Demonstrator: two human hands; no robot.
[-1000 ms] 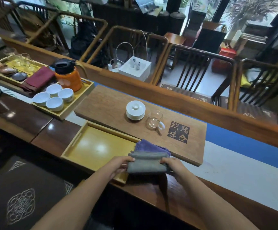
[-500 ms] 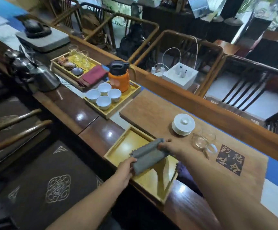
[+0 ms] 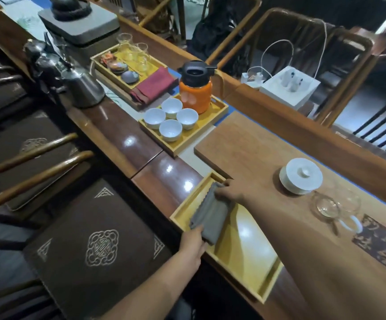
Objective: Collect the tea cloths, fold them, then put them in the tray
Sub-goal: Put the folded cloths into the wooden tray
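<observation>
A folded grey tea cloth (image 3: 210,214) lies at the left end of the yellow wooden tray (image 3: 245,250) near the table's front edge. My left hand (image 3: 193,244) holds the cloth's near end. Its far end, by the tray's far corner, is gripped by my right hand (image 3: 230,192). A dark red folded cloth (image 3: 154,85) lies on another tray at the back left. The purple cloth seen earlier is hidden under my right forearm.
A tray with several white cups (image 3: 171,120) and an orange flask (image 3: 195,91) stands behind. On the wooden board (image 3: 245,148) sit a white lidded cup (image 3: 301,175) and a glass pitcher (image 3: 335,205). A metal kettle (image 3: 83,87) stands at left. Chairs line both sides.
Both hands lifted the grey cloth off the purple one, carried it left and lowered it into the yellow tray's left end. My view turned left and down.
</observation>
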